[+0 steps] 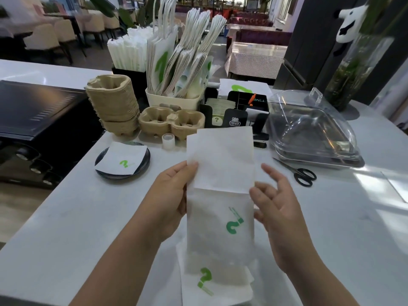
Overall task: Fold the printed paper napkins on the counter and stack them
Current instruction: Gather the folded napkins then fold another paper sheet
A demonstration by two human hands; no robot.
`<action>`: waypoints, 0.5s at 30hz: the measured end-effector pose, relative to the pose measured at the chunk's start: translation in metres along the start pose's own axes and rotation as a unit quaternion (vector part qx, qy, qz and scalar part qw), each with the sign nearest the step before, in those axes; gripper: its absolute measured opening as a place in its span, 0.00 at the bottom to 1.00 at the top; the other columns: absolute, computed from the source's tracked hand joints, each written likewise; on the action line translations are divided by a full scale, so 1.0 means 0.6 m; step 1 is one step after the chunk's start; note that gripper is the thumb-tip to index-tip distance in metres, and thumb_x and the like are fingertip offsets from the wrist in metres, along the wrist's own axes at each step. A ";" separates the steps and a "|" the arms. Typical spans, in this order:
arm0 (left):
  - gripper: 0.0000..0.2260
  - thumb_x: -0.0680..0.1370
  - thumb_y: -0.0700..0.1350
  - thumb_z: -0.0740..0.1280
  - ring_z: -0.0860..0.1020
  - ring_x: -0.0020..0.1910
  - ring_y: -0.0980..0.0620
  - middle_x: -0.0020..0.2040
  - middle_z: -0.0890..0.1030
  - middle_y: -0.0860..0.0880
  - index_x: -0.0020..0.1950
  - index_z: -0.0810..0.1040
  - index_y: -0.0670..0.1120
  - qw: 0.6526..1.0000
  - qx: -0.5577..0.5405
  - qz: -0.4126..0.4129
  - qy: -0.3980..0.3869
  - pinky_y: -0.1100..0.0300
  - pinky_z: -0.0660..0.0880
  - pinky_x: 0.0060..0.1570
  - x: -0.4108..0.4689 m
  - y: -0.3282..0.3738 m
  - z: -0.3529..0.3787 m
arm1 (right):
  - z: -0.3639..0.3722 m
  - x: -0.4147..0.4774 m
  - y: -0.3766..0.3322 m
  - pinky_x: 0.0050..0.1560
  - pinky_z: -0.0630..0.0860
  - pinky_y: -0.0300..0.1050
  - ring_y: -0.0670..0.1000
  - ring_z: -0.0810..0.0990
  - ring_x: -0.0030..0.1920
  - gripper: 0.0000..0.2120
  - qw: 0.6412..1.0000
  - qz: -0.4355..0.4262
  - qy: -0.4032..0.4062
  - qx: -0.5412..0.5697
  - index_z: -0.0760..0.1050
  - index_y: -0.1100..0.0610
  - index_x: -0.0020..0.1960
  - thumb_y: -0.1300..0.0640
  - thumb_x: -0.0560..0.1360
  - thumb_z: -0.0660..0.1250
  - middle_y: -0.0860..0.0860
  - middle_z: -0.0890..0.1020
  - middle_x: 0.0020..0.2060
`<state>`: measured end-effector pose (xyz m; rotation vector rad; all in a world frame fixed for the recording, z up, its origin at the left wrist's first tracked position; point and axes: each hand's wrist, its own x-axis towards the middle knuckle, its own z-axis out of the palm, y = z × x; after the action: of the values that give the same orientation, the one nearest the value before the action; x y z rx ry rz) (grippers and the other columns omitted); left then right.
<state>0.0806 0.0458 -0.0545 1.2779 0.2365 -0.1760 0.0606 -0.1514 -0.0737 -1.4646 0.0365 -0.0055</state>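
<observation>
From the head camera we see a long white napkin (220, 195) held up above the counter (66, 217), its upper part folded over and a green question mark printed low on it. Our left hand (174, 195) pinches its left edge, thumb in front near the fold. Our right hand (273, 206) sits just beside the right edge, fingers spread wide, holding nothing; we cannot tell whether it touches the paper. Below, near us, more napkins (216, 286) lie flat on the counter. To the far left, another napkin rests on a dark plate (100, 171). Scissors (298, 172) lie to the right, well apart.
</observation>
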 end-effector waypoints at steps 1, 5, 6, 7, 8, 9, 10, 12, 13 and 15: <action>0.14 0.84 0.48 0.61 0.88 0.50 0.49 0.56 0.89 0.44 0.58 0.85 0.45 1.000 -0.017 -0.013 -0.003 0.55 0.83 0.50 0.000 -0.002 -0.003 | -0.001 -0.005 0.005 0.48 0.81 0.51 0.52 0.84 0.46 0.29 0.999 0.023 -0.017 0.022 0.69 0.43 0.70 0.54 0.72 0.74 0.53 0.85 0.47; 0.20 0.84 0.56 0.58 0.87 0.52 0.44 0.55 0.88 0.42 0.62 0.84 0.46 0.995 -0.042 -0.089 -0.029 0.52 0.83 0.50 -0.009 -0.016 -0.011 | -0.002 -0.011 0.007 0.38 0.80 0.41 0.49 0.83 0.38 0.26 0.998 0.026 -0.010 0.050 0.70 0.45 0.69 0.66 0.77 0.68 0.54 0.83 0.37; 0.21 0.83 0.58 0.58 0.86 0.54 0.40 0.56 0.88 0.40 0.64 0.82 0.47 0.994 -0.007 -0.100 -0.038 0.48 0.81 0.54 -0.014 -0.022 -0.010 | -0.001 -0.011 0.005 0.37 0.80 0.39 0.49 0.82 0.37 0.26 0.999 0.019 -0.003 0.051 0.70 0.45 0.69 0.66 0.77 0.68 0.52 0.82 0.36; 0.20 0.82 0.57 0.61 0.85 0.54 0.39 0.57 0.87 0.39 0.67 0.80 0.47 0.994 0.028 -0.096 -0.040 0.47 0.80 0.55 -0.019 -0.029 -0.008 | -0.001 -0.012 0.005 0.37 0.81 0.40 0.50 0.82 0.38 0.26 0.999 0.012 0.002 0.049 0.70 0.44 0.69 0.66 0.77 0.68 0.52 0.82 0.36; 0.21 0.80 0.55 0.66 0.86 0.52 0.41 0.57 0.87 0.39 0.71 0.75 0.49 0.995 0.058 -0.082 -0.023 0.47 0.81 0.55 -0.023 -0.038 -0.008 | -0.002 -0.012 0.004 0.38 0.82 0.41 0.51 0.82 0.38 0.26 0.999 0.005 0.007 0.046 0.70 0.44 0.68 0.66 0.77 0.69 0.52 0.83 0.37; 0.27 0.77 0.52 0.71 0.87 0.51 0.43 0.56 0.88 0.40 0.76 0.69 0.54 0.995 0.083 -0.057 0.006 0.48 0.83 0.55 -0.026 -0.047 -0.007 | -0.003 -0.012 0.004 0.39 0.82 0.42 0.51 0.82 0.39 0.25 0.999 -0.004 0.014 0.039 0.70 0.44 0.68 0.65 0.77 0.69 0.53 0.83 0.38; 0.36 0.75 0.48 0.75 0.88 0.50 0.45 0.53 0.88 0.41 0.78 0.62 0.62 0.993 0.108 -0.027 0.031 0.48 0.83 0.55 -0.028 -0.054 -0.008 | -0.005 -0.013 0.002 0.41 0.82 0.44 0.52 0.82 0.40 0.25 0.999 -0.014 0.018 0.031 0.71 0.44 0.68 0.65 0.77 0.69 0.53 0.84 0.39; 0.41 0.74 0.42 0.76 0.88 0.49 0.44 0.48 0.89 0.41 0.78 0.59 0.66 0.990 0.130 0.031 0.040 0.48 0.83 0.56 -0.032 -0.066 -0.009 | -0.008 -0.015 -0.004 0.45 0.80 0.45 0.52 0.82 0.41 0.24 0.999 -0.042 0.019 0.010 0.71 0.46 0.67 0.65 0.77 0.68 0.54 0.84 0.40; 0.36 0.73 0.40 0.76 0.87 0.49 0.43 0.47 0.89 0.41 0.75 0.66 0.63 0.992 0.112 0.051 0.038 0.48 0.82 0.57 -0.033 -0.073 -0.009 | -0.009 -0.015 -0.009 0.45 0.80 0.43 0.50 0.82 0.41 0.23 0.998 -0.059 0.019 -0.002 0.72 0.47 0.67 0.66 0.77 0.68 0.54 0.84 0.40; 0.21 0.70 0.41 0.76 0.86 0.44 0.45 0.45 0.88 0.43 0.61 0.79 0.55 0.994 0.068 0.069 0.041 0.50 0.81 0.54 -0.040 -0.081 -0.007 | -0.010 -0.015 -0.020 0.43 0.79 0.36 0.46 0.82 0.39 0.21 0.996 -0.088 0.015 -0.022 0.74 0.48 0.64 0.68 0.77 0.68 0.51 0.84 0.38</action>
<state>0.0446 0.0362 -0.0941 1.4326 0.2095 -0.0212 0.0515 -0.1586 -0.0625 -1.5071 -0.0684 -0.1727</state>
